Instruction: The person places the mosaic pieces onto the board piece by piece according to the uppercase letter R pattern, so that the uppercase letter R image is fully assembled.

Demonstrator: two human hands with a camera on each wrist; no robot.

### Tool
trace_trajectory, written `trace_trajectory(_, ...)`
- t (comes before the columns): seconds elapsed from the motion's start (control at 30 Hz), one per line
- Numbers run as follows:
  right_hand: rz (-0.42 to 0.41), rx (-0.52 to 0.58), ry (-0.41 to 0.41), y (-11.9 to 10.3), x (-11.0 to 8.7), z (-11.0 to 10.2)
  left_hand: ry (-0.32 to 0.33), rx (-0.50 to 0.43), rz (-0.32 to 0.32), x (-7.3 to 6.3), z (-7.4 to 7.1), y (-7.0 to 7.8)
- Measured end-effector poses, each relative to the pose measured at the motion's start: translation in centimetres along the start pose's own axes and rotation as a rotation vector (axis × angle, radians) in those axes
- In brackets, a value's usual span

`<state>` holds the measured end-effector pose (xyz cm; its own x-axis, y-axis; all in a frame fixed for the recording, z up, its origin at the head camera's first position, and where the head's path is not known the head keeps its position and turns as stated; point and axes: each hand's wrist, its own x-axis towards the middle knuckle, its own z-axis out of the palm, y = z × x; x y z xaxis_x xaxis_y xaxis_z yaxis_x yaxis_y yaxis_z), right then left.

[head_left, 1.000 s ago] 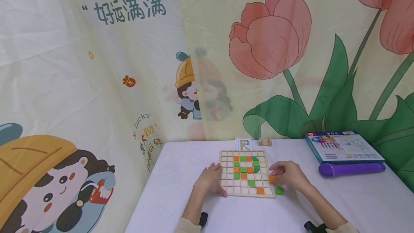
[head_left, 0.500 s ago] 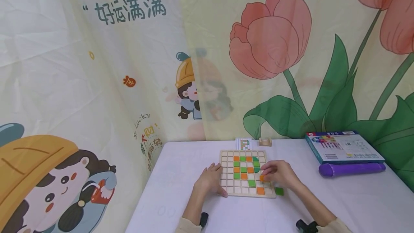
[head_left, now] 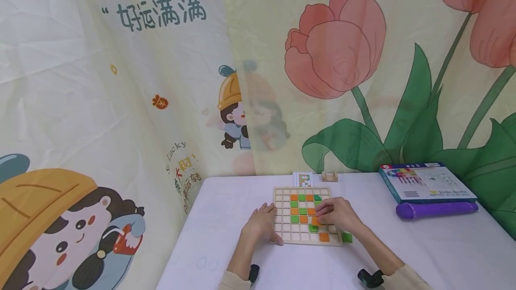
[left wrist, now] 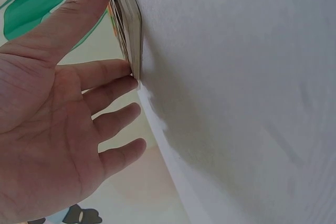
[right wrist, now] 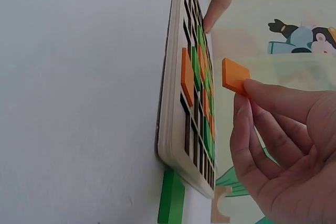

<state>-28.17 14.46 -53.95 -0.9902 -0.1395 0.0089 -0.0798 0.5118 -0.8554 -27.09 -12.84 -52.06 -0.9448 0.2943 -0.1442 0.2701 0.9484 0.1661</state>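
Note:
A wooden grid board lies on the white table, with several orange and green tiles set in its cells. My right hand pinches an orange square tile between thumb and fingers, held above the board's surface in the right wrist view. In the head view, that hand covers some cells on the board's right side. My left hand rests at the board's left edge, fingers extended and thumb by the near corner. Its fingertips meet the board's side in the left wrist view. A green tile lies beside the board's near right corner.
Behind the board are a small pattern card and a small wooden block with a notch. A flat box and a purple tube lie at the back right. A printed curtain hangs behind the table.
My right hand has moved left from beyond the board's right edge to over its cells, carrying the orange tile. My left hand stays in place.

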Motion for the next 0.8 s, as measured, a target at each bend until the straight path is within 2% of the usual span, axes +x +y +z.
trace_trajectory(0.43, -0.092, 0.043, -0.046, -0.2, 1.3, 2.5, 0.001, -0.006, 0.008, 0.0, 0.0, -0.2)
trace_trajectory(0.8, -0.161, -0.005, -0.051, -1.1, 2.1, 5.0, -0.007, 0.024, 0.008, 0.0, 0.1, -0.2)
